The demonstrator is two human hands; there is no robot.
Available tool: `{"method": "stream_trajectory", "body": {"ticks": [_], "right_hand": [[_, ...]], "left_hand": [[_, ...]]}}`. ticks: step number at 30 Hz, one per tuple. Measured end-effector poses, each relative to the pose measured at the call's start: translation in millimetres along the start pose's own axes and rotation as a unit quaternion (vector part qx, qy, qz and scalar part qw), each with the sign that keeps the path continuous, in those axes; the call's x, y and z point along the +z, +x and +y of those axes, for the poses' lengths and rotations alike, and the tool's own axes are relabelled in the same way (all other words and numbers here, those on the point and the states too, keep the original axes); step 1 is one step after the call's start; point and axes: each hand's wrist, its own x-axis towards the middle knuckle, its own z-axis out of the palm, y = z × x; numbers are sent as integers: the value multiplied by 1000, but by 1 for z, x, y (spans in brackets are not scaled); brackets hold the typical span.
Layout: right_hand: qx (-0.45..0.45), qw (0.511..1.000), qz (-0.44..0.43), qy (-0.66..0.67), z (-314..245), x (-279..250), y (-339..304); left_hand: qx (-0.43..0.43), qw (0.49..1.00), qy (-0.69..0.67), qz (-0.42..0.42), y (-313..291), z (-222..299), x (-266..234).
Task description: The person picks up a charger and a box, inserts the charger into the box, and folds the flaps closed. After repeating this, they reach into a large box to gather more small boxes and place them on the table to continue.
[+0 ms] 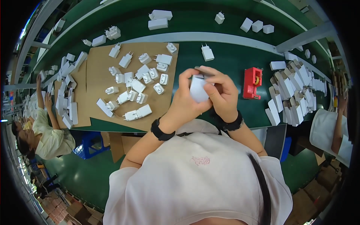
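Just in front of my chest, a small white box (198,89) is held between both hands. My left hand (181,99) is closed round its left side. My right hand (225,94) grips it from the right, with the thumb across its face and the fingers at its upper end, where a greyish flap shows. What lies inside the box is hidden. Beyond my hands, a white plug charger (207,53) lies on the green table. To the left, many more white chargers (138,86) are scattered over a brown cardboard sheet (98,71).
A red tape dispenser (248,84) stands right of my hands. Further right are heaped white cartons (287,87), several with open ends. More white boxes (70,107) lie at the left. A raised ledge (210,36) runs behind. People sit at both sides; a blue stool (89,145) stands left.
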Motion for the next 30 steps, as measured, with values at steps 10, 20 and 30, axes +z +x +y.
{"method": "stream_trajectory", "body": {"ticks": [10, 20, 30], "right_hand": [[90, 993, -61, -45, -31, -15, 21], [118, 992, -43, -3, -30, -17, 11], [6, 986, -102, -135, -8, -5, 8]], "left_hand": [[67, 993, 92, 6, -5, -5, -14], [89, 984, 151, 31, -14, 0, -14], [119, 967, 208, 87, -1, -17, -15]]}}
